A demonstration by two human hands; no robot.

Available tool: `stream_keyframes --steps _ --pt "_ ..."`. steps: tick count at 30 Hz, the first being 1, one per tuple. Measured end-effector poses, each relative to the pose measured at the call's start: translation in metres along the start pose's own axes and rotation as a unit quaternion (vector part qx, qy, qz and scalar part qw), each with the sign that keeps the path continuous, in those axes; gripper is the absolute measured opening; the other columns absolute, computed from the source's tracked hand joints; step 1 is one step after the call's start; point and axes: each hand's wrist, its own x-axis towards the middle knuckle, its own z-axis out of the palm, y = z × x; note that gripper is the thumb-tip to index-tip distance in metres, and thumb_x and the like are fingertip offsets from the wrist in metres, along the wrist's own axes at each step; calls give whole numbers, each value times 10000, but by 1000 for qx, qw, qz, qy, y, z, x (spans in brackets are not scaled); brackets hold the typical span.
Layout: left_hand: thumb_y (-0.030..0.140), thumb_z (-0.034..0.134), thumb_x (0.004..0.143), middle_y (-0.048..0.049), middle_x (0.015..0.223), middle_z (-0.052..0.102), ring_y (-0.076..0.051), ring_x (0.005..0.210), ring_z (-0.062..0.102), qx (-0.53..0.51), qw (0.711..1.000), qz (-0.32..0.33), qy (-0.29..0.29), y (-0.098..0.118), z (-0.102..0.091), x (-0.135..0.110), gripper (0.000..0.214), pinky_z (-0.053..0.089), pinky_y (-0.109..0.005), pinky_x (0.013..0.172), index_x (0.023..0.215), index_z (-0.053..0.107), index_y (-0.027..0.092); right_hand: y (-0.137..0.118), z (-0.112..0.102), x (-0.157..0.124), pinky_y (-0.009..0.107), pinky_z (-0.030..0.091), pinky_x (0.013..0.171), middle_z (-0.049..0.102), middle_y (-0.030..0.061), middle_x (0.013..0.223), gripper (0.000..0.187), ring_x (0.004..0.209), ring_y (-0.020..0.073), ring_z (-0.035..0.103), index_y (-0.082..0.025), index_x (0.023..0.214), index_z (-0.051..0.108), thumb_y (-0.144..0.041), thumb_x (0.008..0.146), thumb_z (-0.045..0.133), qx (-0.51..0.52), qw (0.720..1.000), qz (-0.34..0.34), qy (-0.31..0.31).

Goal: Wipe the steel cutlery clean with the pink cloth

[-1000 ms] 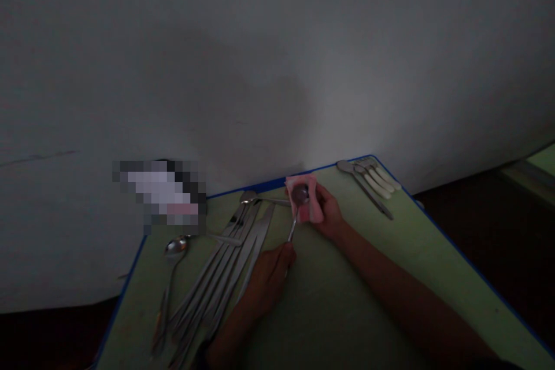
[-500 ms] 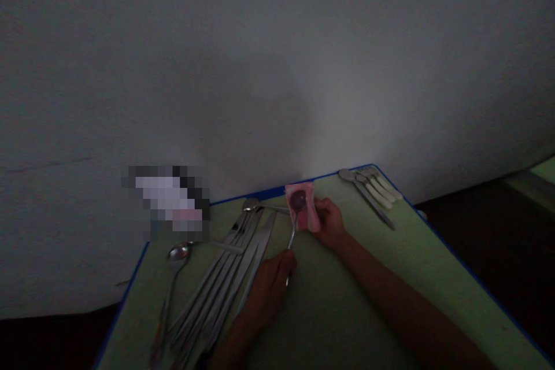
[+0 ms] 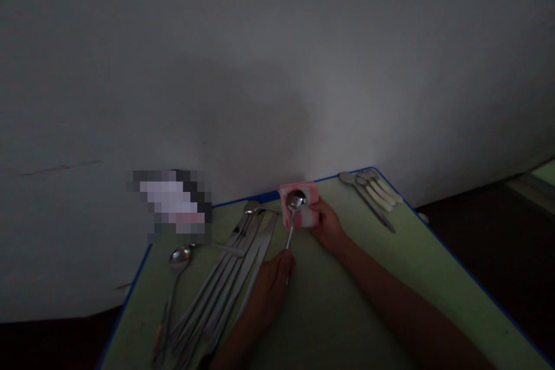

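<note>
My left hand (image 3: 271,286) grips the handle of a metal spoon (image 3: 293,214), whose bowl points away from me. My right hand (image 3: 327,222) holds a pink cloth (image 3: 301,208) pressed against the spoon's bowl. Both hands work over a green table (image 3: 347,300) with a blue edge, close to its far side by the wall.
A row of long steel cutlery (image 3: 221,292) lies left of my left hand, with a single spoon (image 3: 176,263) further left. A small group of white-handled cutlery (image 3: 373,191) sits at the table's far right corner. A blurred-out patch (image 3: 171,205) stands at the far left.
The spoon's bowl has turned and now shines against the cloth. The cloth has shifted slightly around the bowl. Both hands stay in nearly the same place.
</note>
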Motion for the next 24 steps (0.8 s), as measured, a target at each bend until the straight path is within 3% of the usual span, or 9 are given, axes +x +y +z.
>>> stream_keyframes --steps 4,10,19,24 --pt "404 271 924 28 574 460 -137 572 458 4 1000 5 11 -2 0 -1 400 327 -254 570 616 421 198 4 -2 6 267 454 754 635 -28 857 182 773 132 571 -226 868 589 -231 687 585 20 994 -81 73" --pt "390 264 924 25 574 460 -141 571 455 4 1000 5 6 0 0 1 392 329 -259 573 610 403 200 7 -4 0 274 436 791 621 -25 893 232 838 143 551 -237 933 583 -256 704 619 -143 978 -133 73" --pt "402 256 919 8 607 502 -153 598 483 13 1000 9 19 -3 1 2 393 360 -262 592 628 431 204 14 -7 6 306 433 853 649 -14 942 309 900 156 580 -226 933 592 -154 638 646 -41 993 -97 61" --pt "387 269 922 5 605 507 -158 608 495 12 1000 9 16 -1 1 0 381 367 -268 601 632 437 205 13 -5 1 324 464 801 665 3 963 378 869 176 604 -224 991 591 -182 627 680 -65 996 -64 23"
